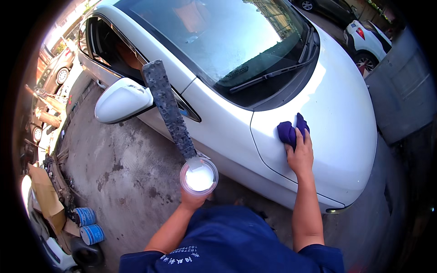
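Note:
My left hand is wrapped round a clear plastic cup of white liquid that looks like paint. A long flat stirring stick, crusted dark grey, stands tilted in the cup and leans away from me, its lower end pale. With my right hand I grip a bunched purple cloth against the hood of a white car, near the seam by the fender. The part of the cloth under my fingers is hidden.
The car's side mirror juts out at the left, close to the stick. Wipers lie below the windshield. Blue cans, cardboard and a tyre-like black thing sit on the floor at lower left. A grey panel stands at the right.

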The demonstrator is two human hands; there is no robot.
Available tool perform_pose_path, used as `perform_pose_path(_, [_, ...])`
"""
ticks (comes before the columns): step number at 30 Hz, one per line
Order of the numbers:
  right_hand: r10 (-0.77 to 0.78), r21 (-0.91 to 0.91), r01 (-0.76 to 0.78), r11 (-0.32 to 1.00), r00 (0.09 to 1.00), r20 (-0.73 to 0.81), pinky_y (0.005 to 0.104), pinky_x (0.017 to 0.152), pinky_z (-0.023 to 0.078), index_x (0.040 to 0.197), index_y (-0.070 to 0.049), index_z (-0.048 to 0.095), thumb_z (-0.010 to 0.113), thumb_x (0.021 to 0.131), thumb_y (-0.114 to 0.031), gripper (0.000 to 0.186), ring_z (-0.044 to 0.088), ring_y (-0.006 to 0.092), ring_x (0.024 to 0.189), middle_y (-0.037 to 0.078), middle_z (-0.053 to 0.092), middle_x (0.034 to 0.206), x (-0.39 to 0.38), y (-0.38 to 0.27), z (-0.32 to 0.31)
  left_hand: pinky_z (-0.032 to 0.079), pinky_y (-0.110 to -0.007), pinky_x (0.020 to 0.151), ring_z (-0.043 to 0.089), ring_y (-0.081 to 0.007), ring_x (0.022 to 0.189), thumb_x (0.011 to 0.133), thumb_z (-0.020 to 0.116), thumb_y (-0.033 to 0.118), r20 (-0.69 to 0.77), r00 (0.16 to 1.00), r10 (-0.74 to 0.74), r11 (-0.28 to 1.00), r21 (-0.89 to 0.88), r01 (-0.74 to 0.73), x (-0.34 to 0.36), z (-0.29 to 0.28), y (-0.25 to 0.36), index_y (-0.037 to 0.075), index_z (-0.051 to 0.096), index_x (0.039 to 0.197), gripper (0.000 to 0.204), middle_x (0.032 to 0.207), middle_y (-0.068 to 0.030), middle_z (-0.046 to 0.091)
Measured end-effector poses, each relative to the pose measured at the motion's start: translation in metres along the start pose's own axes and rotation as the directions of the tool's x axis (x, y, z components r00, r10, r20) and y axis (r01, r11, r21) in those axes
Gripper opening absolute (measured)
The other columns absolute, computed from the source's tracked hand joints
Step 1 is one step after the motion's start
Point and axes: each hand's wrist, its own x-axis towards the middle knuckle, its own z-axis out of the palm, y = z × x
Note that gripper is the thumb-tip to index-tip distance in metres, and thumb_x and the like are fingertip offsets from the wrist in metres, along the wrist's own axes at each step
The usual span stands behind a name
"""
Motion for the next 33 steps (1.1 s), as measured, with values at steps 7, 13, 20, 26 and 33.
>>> perform_pose_path(7, [-0.252, 0.104, 0.26, 0.96, 0.964, -0.087, 0.0479, 0.113, 0.029, 0.142, -0.003, 0.043, 0.065, 0.09, -0.045, 0.071, 0.034, 0.04, 0.138, 0.024, 0.036, 0.149, -0.013, -0.106, -0.029, 0.042, -0.038, 0.103, 0.055, -0.0268, 0.12, 0.066, 0.086, 0.011, 0.013, 0.999, -0.036, 0.996, 0.086, 0.035, 0.029, -0.009, -0.001, 0.001, 0.042, 0.135, 0.082, 0.129, -0.0154, 0.055])
perform_pose_path(13, [-0.512, 0.699, 0.358, 0.619, 0.859, 0.013, 0.0352, 0.09, 0.048, 0.132, 0.002, 0.051, 0.064, 0.093, -0.031, 0.052, 0.056, 0.0238, 0.11, 0.015, 0.055, 0.125, 0.016, -0.229, -0.009, 0.043, -0.037, 0.101, 0.056, -0.0296, 0.12, 0.07, 0.082, 0.019, 0.157, 0.984, -0.084, 0.991, 0.116, 0.066, 0.09, -0.034, -0.008, 0.002, 0.049, 0.133, 0.073, 0.129, -0.017, 0.057])
perform_pose_path(20, [-0.247, 0.798, 0.048, 0.601, 0.961, 0.128, 0.028, 0.083, 0.049, 0.117, 0.004, 0.058, 0.069, 0.091, -0.022, 0.038, 0.059, 0.014, 0.094, 0.008, 0.064, 0.1, 0.066, -0.294, 0.009, 0.042, -0.039, 0.103, 0.055, -0.0301, 0.121, 0.07, 0.083, 0.023, 0.306, 0.947, -0.098, 0.991, 0.121, 0.064, 0.151, -0.076, -0.024, 0.003, 0.045, 0.136, 0.079, 0.129, -0.0164, 0.056])
perform_pose_path(26, [-0.269, 0.719, 0.037, 0.694, 0.94, 0.211, 0.0269, 0.073, 0.049, 0.097, 0.002, 0.056, 0.066, 0.094, -0.018, 0.022, 0.057, 0.0108, 0.078, 0.004, 0.061, 0.086, 0.091, -0.307, 0.008, 0.042, -0.039, 0.104, 0.053, -0.0293, 0.123, 0.068, 0.083, 0.023, 0.341, 0.936, -0.084, 0.994, 0.09, 0.056, 0.17, -0.087, -0.033, 0.005, 0.045, 0.137, 0.081, 0.131, -0.0144, 0.055])
perform_pose_path(33, [-0.276, 0.804, 0.252, 0.538, 0.954, -0.115, 0.0232, 0.066, 0.049, 0.087, -0.001, 0.052, 0.064, 0.096, -0.017, 0.021, 0.054, 0.0079, 0.069, 0.002, 0.058, 0.078, 0.097, -0.296, 0.002, 0.041, -0.038, 0.104, 0.053, -0.0268, 0.122, 0.067, 0.082, 0.017, 0.088, 0.993, -0.08, 0.984, 0.163, 0.065, 0.182, -0.078, -0.033, 0.005, 0.046, 0.135, 0.078, 0.129, -0.0129, 0.055])
